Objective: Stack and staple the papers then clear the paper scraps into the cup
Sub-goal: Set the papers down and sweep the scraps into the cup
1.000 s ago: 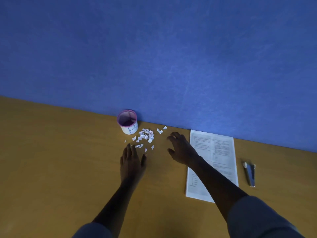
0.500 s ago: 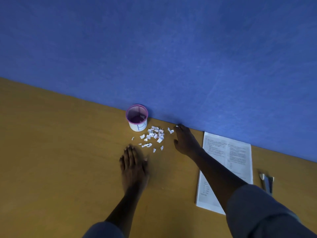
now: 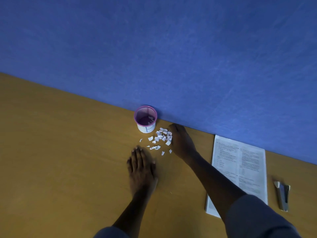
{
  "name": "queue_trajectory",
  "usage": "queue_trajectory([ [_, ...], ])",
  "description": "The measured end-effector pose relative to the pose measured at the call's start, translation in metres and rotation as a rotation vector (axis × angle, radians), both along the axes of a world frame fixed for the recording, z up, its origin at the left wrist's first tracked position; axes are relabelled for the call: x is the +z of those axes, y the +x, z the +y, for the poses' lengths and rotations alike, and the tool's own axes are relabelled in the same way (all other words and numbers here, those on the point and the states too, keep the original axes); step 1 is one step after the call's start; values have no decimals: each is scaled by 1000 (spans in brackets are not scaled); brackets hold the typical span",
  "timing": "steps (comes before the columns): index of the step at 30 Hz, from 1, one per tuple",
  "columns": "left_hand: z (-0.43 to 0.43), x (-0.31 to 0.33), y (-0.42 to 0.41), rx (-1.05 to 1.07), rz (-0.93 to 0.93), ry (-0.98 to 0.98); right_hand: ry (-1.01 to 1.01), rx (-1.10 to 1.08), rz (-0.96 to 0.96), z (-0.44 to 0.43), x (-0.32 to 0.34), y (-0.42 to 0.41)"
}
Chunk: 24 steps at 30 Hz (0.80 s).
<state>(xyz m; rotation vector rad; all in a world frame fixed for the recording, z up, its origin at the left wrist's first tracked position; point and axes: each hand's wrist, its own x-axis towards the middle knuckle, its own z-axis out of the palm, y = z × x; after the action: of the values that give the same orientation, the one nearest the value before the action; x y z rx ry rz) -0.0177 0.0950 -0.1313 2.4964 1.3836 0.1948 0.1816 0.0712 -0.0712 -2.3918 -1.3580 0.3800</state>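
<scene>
A small white cup [image 3: 145,119] with a pink rim stands against the blue wall, with a few scraps inside. Several white paper scraps [image 3: 160,138] lie on the wooden table just right of and below the cup. My right hand [image 3: 181,140] rests on its edge against the right side of the scrap pile, fingers toward the wall. My left hand [image 3: 141,166] lies flat on the table just below the scraps, fingers straight. The printed paper stack [image 3: 240,169] lies to the right, partly under my right forearm.
A metal stapler [image 3: 283,195] lies right of the paper stack. The blue wall [image 3: 171,57] runs along the table's far edge, right behind the cup. The wooden table [image 3: 60,160] stretches to the left.
My right hand has swept left from beside the paper stack to the scrap pile, pushing the outlying scraps in. My left hand stayed flat below the scraps.
</scene>
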Motion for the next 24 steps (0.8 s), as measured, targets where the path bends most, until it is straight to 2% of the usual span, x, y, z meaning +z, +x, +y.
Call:
queue_trajectory([
  [3,1,-1,-1,6,-5,8,-46,102,35,21,1,2],
  [7,-1,-2,-1,16,-22,20,-136,260,-24,20,-7,-12],
  [12,1,-3,-1,7,-3,12,35,287,-170,6,-11,-30],
  [16,3,-5,-3,-2,28,-5,157,492,-237,22,-17,-52],
  [21,4,-3,-5,-14,61,-15,86,520,-187,46,-23,-64],
  [24,5,-3,-6,1,56,-7,47,522,-241,35,-25,-56],
])
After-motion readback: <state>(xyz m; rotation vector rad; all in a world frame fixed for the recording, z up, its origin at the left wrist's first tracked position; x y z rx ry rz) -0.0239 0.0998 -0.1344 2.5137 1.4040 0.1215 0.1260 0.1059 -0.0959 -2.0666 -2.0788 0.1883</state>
